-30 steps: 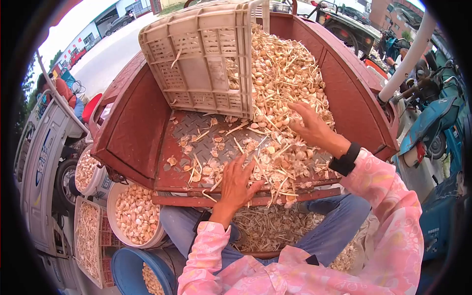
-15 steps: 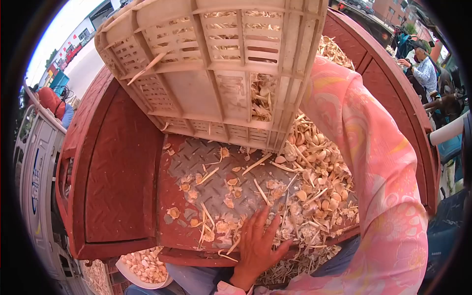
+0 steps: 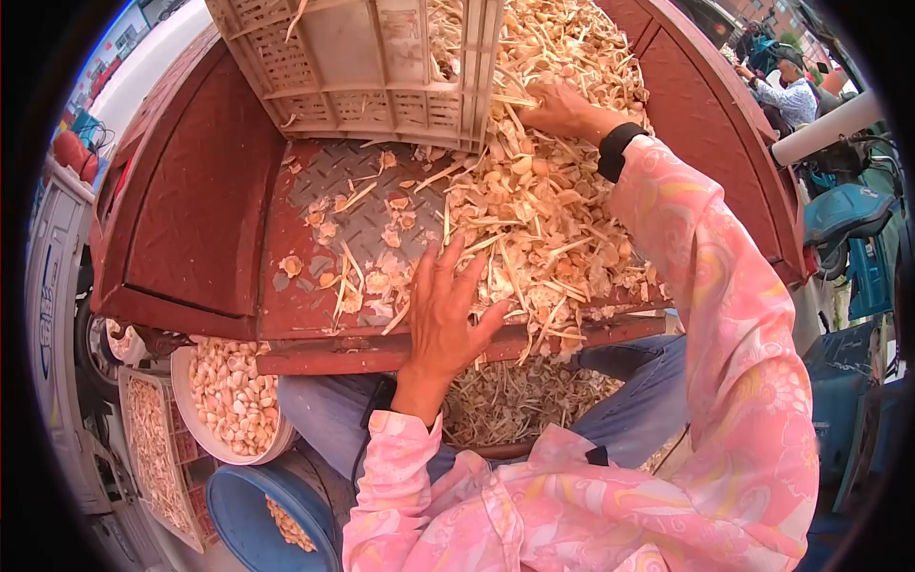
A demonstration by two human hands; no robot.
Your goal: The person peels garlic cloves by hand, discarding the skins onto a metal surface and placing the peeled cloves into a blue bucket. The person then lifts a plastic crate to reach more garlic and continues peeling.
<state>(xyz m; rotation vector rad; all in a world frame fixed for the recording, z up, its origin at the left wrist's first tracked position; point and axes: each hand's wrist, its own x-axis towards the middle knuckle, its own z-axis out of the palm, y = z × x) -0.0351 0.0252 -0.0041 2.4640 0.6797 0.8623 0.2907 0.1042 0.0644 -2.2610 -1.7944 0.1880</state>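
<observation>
My left hand (image 3: 443, 310) is spread over the near edge of the red metal bed (image 3: 214, 200), fingertips beside the loose garlic and dry stalks. It holds nothing. Beside the tilted pale plastic crate (image 3: 348, 71), my right hand (image 3: 562, 110) reaches into the heap of garlic cloves and skins (image 3: 562, 191). Its fingers are bent toward the crate's edge, with the fingertips hidden among the garlic. More garlic and stalks show through the crate's slots. Scattered skins and stalks lie on the patterned plate (image 3: 357, 181) to the left.
Below left stand a white tub of peeled cloves (image 3: 233, 400), a blue bucket (image 3: 229, 505) and a crate of garlic scraps (image 3: 148, 434). Husks (image 3: 519, 400) lie between my knees. Another person (image 3: 791, 95) sits at the far right, near scooters (image 3: 848, 219).
My right hand has come into view at the heap, which has spread toward the near edge. The view has shifted, showing more of the tubs; my left hand stays spread.
</observation>
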